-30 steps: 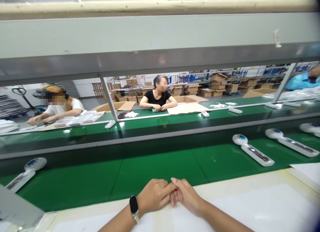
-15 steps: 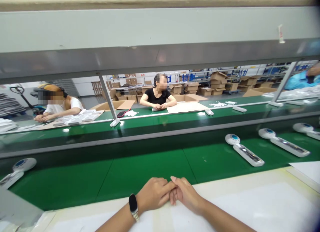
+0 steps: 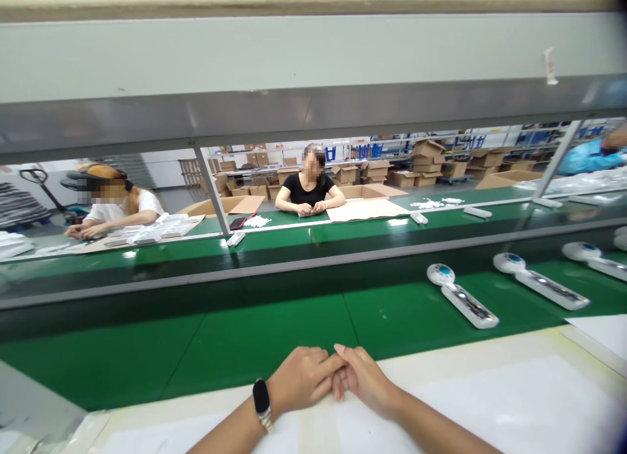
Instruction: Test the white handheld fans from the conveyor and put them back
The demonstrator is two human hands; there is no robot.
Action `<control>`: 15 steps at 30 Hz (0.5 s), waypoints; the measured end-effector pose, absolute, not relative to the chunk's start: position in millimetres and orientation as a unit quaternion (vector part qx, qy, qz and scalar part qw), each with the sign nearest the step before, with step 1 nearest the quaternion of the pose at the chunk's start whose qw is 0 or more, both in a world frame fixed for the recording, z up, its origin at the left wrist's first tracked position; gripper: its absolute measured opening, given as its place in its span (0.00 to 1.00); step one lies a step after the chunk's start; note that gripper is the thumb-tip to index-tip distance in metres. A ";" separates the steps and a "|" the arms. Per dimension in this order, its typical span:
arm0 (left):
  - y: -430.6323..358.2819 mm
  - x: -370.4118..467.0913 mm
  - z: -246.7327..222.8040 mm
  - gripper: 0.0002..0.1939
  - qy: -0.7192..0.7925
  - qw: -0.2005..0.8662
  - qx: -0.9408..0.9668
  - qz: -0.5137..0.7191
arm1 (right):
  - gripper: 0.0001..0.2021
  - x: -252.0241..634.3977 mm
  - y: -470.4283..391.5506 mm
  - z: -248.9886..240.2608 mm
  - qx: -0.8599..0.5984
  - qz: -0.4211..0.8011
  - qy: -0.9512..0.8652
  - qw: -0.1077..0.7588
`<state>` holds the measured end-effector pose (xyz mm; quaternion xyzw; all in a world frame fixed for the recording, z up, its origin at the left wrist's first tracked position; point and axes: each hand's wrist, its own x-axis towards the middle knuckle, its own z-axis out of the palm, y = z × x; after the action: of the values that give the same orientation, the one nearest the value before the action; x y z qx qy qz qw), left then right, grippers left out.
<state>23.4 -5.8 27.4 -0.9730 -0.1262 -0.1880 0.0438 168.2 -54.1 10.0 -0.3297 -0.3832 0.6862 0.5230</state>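
Note:
My left hand (image 3: 302, 377), with a black smart band (image 3: 261, 399) on its wrist, rests at the front edge of the white-covered work surface (image 3: 490, 389). My right hand (image 3: 363, 381) meets it there. The two are closed together, the right thumb and fingers lightly folded round the left fingertips, and no object shows in them. Beyond lies the green conveyor belt (image 3: 274, 323). On it, to the right, the nearest white device (image 3: 463, 297) has a round head with a blue disc and a long handle with exposed inner parts. Another such device (image 3: 541, 281) lies farther right.
A grey overhead beam (image 3: 294, 55) crosses above. Past a divider (image 3: 274, 274), white handle-shaped pieces (image 3: 236, 238) lie on a second belt. A co-worker in black (image 3: 309, 189) sits opposite; another in white (image 3: 142, 209) works at the left. Cardboard boxes (image 3: 428, 163) stand behind.
The devices on the near belt have shifted left, and the one at the far left has gone out of view. Pieces on the far belt moved slightly right. My hands stay still.

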 end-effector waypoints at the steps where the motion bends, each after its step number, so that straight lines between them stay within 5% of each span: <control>1: -5.8 23.5 27.6 0.13 -0.127 0.040 -0.973 -0.188 | 0.28 168.0 -54.1 9.7 -0.331 0.686 -0.383 0.523; 15: -5.5 22.8 26.2 0.13 -0.132 0.038 -0.975 -0.175 | 0.27 168.9 -52.4 6.4 -0.322 0.686 -0.375 0.534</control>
<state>22.8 -5.5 26.2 -0.9749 -0.1318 -0.1753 0.0380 168.9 -52.4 6.4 -0.3223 -0.3754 0.6860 0.5335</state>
